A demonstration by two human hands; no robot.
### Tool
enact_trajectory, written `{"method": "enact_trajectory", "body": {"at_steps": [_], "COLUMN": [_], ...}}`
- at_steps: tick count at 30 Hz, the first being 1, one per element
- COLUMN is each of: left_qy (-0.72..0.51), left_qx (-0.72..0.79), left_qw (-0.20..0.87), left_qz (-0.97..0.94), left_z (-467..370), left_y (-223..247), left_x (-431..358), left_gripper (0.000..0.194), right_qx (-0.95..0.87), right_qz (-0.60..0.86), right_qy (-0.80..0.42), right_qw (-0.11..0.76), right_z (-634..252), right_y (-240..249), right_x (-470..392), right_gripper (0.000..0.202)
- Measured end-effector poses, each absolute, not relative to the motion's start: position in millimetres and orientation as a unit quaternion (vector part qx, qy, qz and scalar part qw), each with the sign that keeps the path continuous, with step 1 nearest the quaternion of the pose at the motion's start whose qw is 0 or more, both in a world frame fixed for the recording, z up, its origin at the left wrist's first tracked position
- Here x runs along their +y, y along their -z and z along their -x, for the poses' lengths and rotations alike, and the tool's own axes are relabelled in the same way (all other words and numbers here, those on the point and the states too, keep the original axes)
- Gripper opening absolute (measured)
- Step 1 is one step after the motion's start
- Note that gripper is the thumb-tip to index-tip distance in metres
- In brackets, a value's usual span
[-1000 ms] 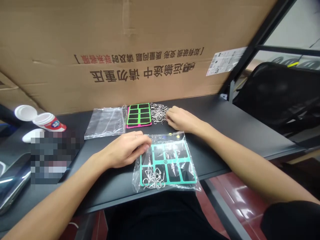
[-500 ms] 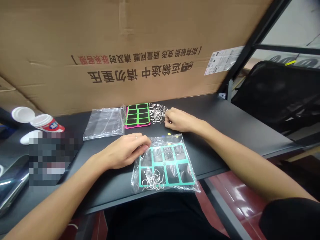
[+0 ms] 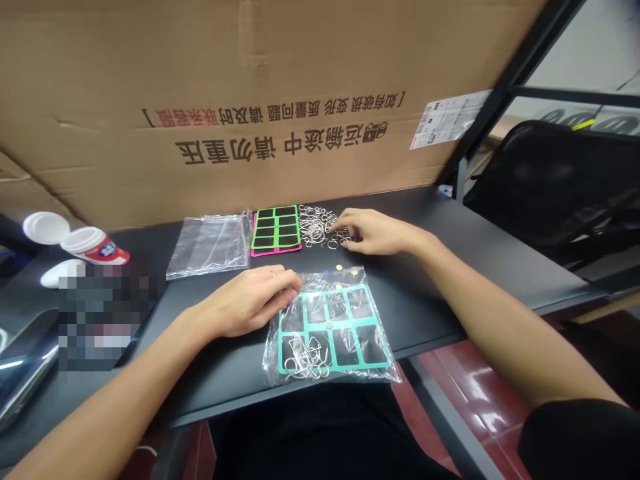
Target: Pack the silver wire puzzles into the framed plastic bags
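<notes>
My left hand (image 3: 260, 300) is closed at the upper left edge of a clear plastic bag (image 3: 273, 347), its thumb and fingers pinching the film. Inside that bag are a teal-framed sheet with black panels (image 3: 345, 350) and several bent wire pieces (image 3: 306, 360) at the lower left. Over by the cardboard, my right hand (image 3: 373, 230) has its fingers apart, at the right side of a pile of shiny bent wire pieces (image 3: 316, 230). Its fingertips touch or nearly touch loose ones there. Left of the pile lie a green-framed sheet (image 3: 276, 228) and, beneath it, a pink-framed sheet (image 3: 275, 252).
A stack of clear plastic bags (image 3: 210, 247) lies left of the sheets. Small yellow discs (image 3: 339, 267) dot the black table (image 3: 500, 247). A red-and-white tub (image 3: 103, 250) with its lid open is at far left. A cardboard panel (image 3: 300, 67) stands behind.
My right hand has shifted slightly right, and its closed fingers have spread, uncovering wire pieces beneath them. My left hand and the bag stay put.
</notes>
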State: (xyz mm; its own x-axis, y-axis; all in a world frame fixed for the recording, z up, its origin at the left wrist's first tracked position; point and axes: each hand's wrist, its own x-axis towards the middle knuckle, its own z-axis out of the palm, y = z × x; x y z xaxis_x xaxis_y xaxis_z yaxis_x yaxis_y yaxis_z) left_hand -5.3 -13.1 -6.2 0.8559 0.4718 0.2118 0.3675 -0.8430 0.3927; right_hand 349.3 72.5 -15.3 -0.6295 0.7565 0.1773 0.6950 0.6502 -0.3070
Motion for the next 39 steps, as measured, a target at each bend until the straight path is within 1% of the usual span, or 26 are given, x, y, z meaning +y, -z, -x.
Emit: {"method": "enact_trajectory", "body": {"at_steps": [5,7,18,21,23,25,27,28,29,31,33,34,35,37,38,39], "left_qy": [-0.154,-0.154,-0.157,-0.159,-0.16,-0.159,-0.159,-0.16,-0.161,-0.167,-0.172,-0.174,-0.176,-0.178,-0.178,-0.177], "left_qx": [0.218,0.219,0.221,0.22,0.219,0.219,0.22,0.219,0.218,0.213,0.211,0.211,0.211,0.21,0.209,0.207], "left_qw": [0.172,0.17,0.166,0.166,0.166,0.165,0.163,0.161,0.158,0.153,0.148,0.146,0.145,0.146,0.146,0.147], "left_qz": [-0.948,-0.948,-0.948,-0.948,-0.948,-0.949,-0.949,-0.949,-0.949,-0.95,-0.951,-0.951,-0.951,-0.95,-0.951,-0.951], "left_z": [5,5,5,5,5,5,5,5,5,5,5,5,5,6,6,6], "left_y": [6,6,6,6,6,6,6,5,5,4,4,4,4,4,4,5], "left_x": [-13,-14,-13,-13,-13,-14,-14,-14,-14,-14,-14,-14,-14,-14,-14,-14], "left_gripper": [0.018,0.017,0.017,0.017,0.017,0.016,0.015,0.015,0.014,0.014,0.015,0.015,0.015,0.014,0.014,0.014], "right_qx": [-0.899,-0.897,-0.86,-0.856,-0.844,-0.817,-0.788,-0.78,-0.784,-0.816,-0.845,-0.849,-0.849,-0.838,-0.831,-0.828], "right_qz": [0.395,0.398,0.421,0.422,0.426,0.438,0.443,0.434,0.412,0.332,0.258,0.25,0.266,0.348,0.392,0.428], "right_qy": [-0.095,-0.091,-0.127,-0.114,-0.108,-0.132,-0.195,-0.239,-0.287,-0.379,-0.424,-0.424,-0.405,-0.315,-0.256,-0.203], "right_qw": [0.161,0.169,0.258,0.276,0.309,0.351,0.381,0.382,0.365,0.283,0.201,0.193,0.211,0.278,0.299,0.299], "right_z": [-341,-338,-324,-324,-325,-324,-322,-320,-318,-312,-309,-309,-311,-318,-323,-329], "right_y": [20,22,26,26,26,24,18,14,9,-2,-9,-11,-11,-7,-5,-2], "right_x": [74,74,67,68,68,67,61,57,51,39,31,30,31,39,44,50], "right_gripper": [0.021,0.018,0.017,0.017,0.017,0.017,0.02,0.022,0.025,0.029,0.03,0.031,0.03,0.026,0.024,0.022]}}
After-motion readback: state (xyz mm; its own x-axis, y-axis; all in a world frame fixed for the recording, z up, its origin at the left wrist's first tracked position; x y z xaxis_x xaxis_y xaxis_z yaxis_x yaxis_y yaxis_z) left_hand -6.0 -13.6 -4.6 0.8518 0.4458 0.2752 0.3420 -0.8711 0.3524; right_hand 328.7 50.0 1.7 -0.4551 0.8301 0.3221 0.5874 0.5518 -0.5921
